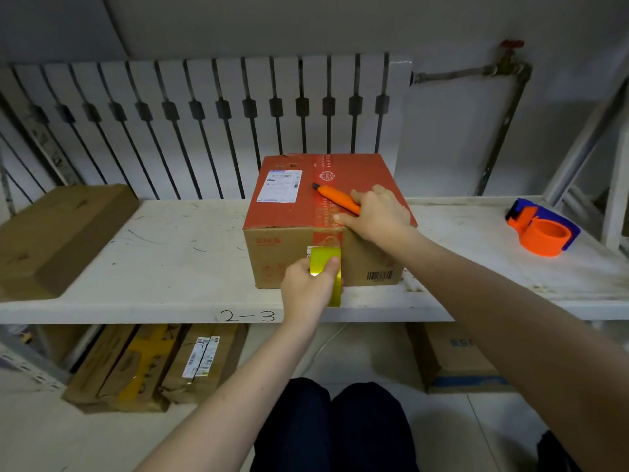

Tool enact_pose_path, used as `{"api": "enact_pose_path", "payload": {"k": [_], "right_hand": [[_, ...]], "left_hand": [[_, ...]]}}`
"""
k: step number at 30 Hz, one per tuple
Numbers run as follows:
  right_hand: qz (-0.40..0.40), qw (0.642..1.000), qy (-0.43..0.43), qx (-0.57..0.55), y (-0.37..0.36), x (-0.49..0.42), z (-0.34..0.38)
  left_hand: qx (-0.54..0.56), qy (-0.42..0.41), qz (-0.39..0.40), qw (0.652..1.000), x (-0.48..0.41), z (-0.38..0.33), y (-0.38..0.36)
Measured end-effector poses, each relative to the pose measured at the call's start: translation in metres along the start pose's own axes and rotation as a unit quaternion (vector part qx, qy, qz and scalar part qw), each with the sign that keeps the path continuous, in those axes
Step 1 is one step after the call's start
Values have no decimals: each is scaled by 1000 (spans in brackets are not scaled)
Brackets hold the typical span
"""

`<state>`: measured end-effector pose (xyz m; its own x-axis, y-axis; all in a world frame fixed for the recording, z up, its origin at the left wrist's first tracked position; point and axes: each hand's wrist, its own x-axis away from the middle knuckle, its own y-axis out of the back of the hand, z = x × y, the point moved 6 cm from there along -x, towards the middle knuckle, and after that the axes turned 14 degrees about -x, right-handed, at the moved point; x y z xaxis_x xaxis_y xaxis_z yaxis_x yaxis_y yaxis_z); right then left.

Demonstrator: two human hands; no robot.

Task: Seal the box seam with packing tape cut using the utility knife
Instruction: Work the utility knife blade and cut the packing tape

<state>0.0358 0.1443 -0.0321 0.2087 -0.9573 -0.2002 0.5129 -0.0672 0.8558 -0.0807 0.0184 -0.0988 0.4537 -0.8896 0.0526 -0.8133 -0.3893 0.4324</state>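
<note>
A cardboard box (289,212) with a red top and a white shipping label stands on the white shelf (163,267). My left hand (308,287) grips a yellow roll of packing tape (325,264) pressed against the box's front face, below the centre seam. My right hand (377,216) rests on the top front edge of the box and holds an orange utility knife (337,197), whose dark tip points back and left over the seam. Red printed tape runs along the seam on top and down the front.
An orange and blue tape dispenser (541,229) sits at the shelf's right end. A flat brown box (58,233) lies at the left. More cartons (153,366) sit on the floor under the shelf. A white radiator (211,124) stands behind.
</note>
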Motion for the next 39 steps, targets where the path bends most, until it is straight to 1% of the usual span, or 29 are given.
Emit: {"api": "enact_pose_path", "payload": {"k": [6,10,15,19,22,26,30,33,34,36,38,39], "right_hand": [[4,1000,-7,-5,2,0,2],[-3,1000,-2,10,0,2,3],[7,1000,-10,11,-1,1,3],[0,1000,-7,10,0,1,3],[-5,1000,-1,16,-2,1,3],[0,1000,7,30,-1,-2,5],[-18,998,47,42,1,-5,9],[-62,992,69,80,6,2,8],[-80,991,79,71,9,6,7],[-94,989,110,6,19,18,6],[-82,986,140,-37,28,31,4],[-74,984,158,-27,32,38,4]], "left_hand": [[7,21,2,1000,-2,4,-5],[0,26,10,1000,-7,9,-10],[26,86,25,996,-14,16,-16],[33,118,33,992,-20,18,-17],[35,134,56,989,-22,17,-15],[9,112,118,987,-28,5,-10],[9,122,162,979,-30,-2,-3],[30,118,174,977,-29,-4,0],[38,115,173,977,-30,-4,0],[52,113,163,979,-31,-3,0],[70,115,144,980,-31,-2,0],[79,116,131,981,-31,-1,0]]}}
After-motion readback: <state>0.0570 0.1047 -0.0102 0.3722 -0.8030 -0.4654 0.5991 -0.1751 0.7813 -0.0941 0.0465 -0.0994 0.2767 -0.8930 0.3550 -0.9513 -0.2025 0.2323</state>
